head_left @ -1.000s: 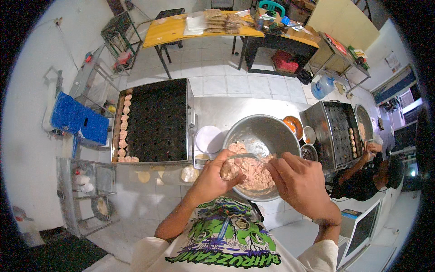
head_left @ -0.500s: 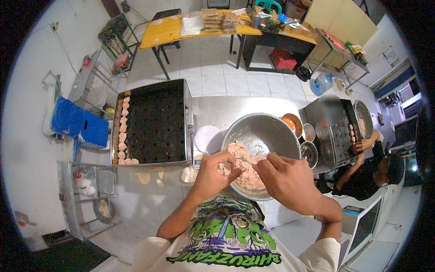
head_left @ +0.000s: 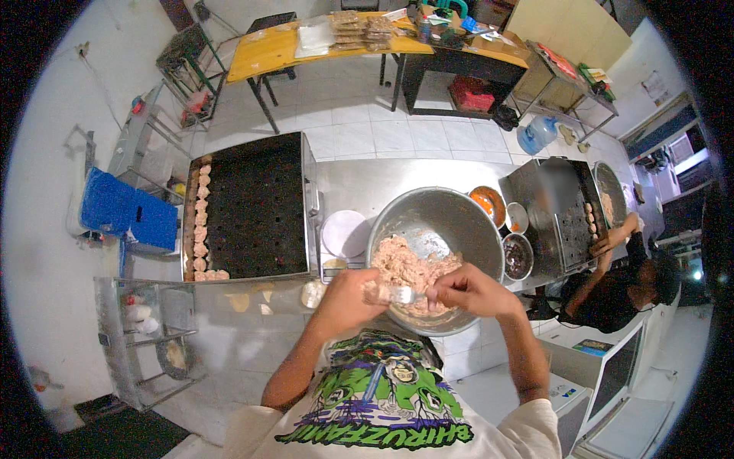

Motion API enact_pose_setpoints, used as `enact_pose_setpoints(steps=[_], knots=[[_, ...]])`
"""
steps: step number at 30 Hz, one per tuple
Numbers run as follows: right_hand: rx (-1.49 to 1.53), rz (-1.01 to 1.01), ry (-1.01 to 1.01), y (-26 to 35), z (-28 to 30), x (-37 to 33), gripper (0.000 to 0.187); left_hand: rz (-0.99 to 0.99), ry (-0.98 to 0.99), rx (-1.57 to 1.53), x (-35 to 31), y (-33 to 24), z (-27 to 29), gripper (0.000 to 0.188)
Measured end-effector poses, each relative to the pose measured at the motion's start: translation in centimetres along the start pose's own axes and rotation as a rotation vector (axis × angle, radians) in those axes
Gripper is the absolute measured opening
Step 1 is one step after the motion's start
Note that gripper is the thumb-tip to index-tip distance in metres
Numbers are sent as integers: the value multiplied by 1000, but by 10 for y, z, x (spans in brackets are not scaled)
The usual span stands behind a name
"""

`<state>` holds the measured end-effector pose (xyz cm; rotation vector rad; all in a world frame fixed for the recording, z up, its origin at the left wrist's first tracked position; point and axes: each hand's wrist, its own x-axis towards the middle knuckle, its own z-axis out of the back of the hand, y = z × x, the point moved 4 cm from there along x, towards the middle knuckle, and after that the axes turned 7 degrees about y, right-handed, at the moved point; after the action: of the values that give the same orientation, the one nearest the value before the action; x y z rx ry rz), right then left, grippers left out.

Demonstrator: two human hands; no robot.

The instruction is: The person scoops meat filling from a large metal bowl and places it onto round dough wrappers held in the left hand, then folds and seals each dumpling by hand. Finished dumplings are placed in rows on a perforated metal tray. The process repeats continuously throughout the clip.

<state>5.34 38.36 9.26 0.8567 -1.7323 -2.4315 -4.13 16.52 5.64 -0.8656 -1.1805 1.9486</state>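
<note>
Now lowered, the right hand [head_left: 478,291] pinches a silvery metal spoon [head_left: 402,294] at three o'clock of the curled left hand's [head_left: 350,303] pink paste [head_left: 374,291], seemingly scooping.

Mixing bowl [head_left: 482,229] at ctr on counter [head_left: 405,173], meat mix [head_left: 404,260] in it; L hand [head_left: 353,300] at 8 o'c, R hand [head_left: 475,292] at 4, spoon [head_left: 402,294] btwn. Plate [head_left: 344,233] at 9–10, btwn bowl & 1st tray [head_left: 256,206]; meatballs [head_left: 201,219] along tray's 9 o'c edge. Sm. bowls [head_left: 522,212] at 1–3, then 2nd tray [head_left: 566,237]. Packs [head_left: 363,30] on table [head_left: 264,55] at 11.
</note>
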Motion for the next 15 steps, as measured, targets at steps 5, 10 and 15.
enact_pose_setpoints(steps=[5,10,15], knots=[[-367,-361,-261,-141,22,21,34,-17,229,-450,-5,34,-13,42],[-807,-642,-362,-265,-23,50,38,62,224,-290,0,15,-5,37],[-522,187,-721,-77,-17,27,42,122,-41,-689,12,83,0,23]])
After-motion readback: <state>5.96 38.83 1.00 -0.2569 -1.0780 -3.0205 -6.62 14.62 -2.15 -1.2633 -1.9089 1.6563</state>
